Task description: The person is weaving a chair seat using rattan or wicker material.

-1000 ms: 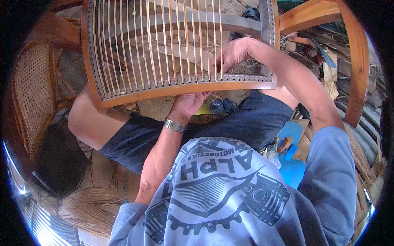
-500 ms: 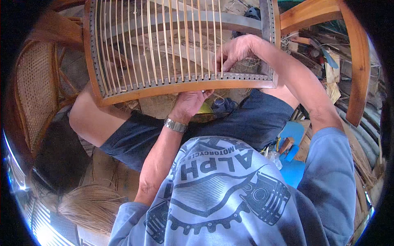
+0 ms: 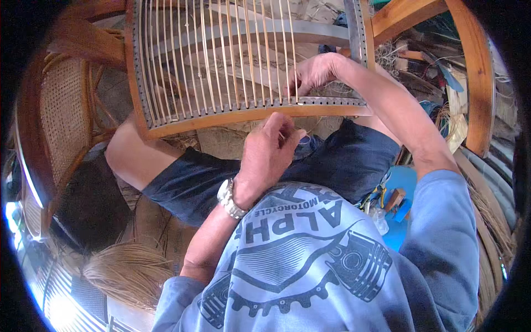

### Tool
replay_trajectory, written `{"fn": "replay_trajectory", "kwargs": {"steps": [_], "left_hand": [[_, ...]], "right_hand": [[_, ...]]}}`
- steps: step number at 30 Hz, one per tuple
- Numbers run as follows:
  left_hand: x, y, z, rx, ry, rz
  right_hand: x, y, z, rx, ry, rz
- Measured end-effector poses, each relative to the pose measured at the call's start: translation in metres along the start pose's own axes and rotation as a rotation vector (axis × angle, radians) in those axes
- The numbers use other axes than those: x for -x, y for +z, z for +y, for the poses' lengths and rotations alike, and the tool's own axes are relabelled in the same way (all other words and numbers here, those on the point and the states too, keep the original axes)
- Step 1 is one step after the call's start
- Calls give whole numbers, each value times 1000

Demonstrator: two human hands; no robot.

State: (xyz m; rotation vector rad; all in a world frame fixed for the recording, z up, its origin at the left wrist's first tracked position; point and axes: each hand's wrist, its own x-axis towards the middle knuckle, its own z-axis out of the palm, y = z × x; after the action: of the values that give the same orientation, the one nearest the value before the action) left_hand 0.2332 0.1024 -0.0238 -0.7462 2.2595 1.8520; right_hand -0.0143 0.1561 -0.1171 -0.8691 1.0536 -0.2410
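A wooden chair frame (image 3: 221, 118) rests across my thighs, its inner edge drilled with a row of small holes. Pale cane strands (image 3: 225, 55) run side by side through these holes, covering the left and middle of the opening. My right hand (image 3: 318, 73) reaches over the frame's right side, its bent fingers closed at the rightmost strand, just above the near rail; the fingertips are partly hidden. Below that rail, toward my body, my left hand (image 3: 268, 152) has its fingers curled toward the thumb. Whatever lies between them, if anything, cannot be made out.
A chair with a woven cane panel (image 3: 63, 105) stands at left. A bundle of cane fibres (image 3: 130, 274) lies at lower left. Beside my right hip, a blue surface (image 3: 395, 235) carries pliers (image 3: 381, 193) and small items. A curved wooden piece (image 3: 475, 83) rises at right, near scraps.
My left hand has come out from under the near rail, moving toward my body and turning its back upward. My right hand stays at the rightmost strand. The view has shifted slightly.
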Motion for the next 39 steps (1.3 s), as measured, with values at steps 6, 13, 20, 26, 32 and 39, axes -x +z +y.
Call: {"fn": "replay_trajectory", "kwargs": {"steps": [6, 13, 20, 26, 32, 39], "left_hand": [[-19, 5, 30, -493, 303, 328], [-38, 10, 2, -857, 533, 274], [-37, -7, 49, -655, 474, 313], [-36, -35, 84, -588, 488, 324], [-30, -32, 80, -440, 400, 240], [-29, -33, 71, -346, 363, 246]], "right_hand": [[7, 5, 9, -139, -31, -15], [9, 10, 14, -52, -94, 66], [-3, 3, 0, 71, -3, 20], [-25, 6, 30, -201, -159, 41], [-7, 9, 3, -178, -59, 40], [13, 17, -31, 58, 43, 136]]}}
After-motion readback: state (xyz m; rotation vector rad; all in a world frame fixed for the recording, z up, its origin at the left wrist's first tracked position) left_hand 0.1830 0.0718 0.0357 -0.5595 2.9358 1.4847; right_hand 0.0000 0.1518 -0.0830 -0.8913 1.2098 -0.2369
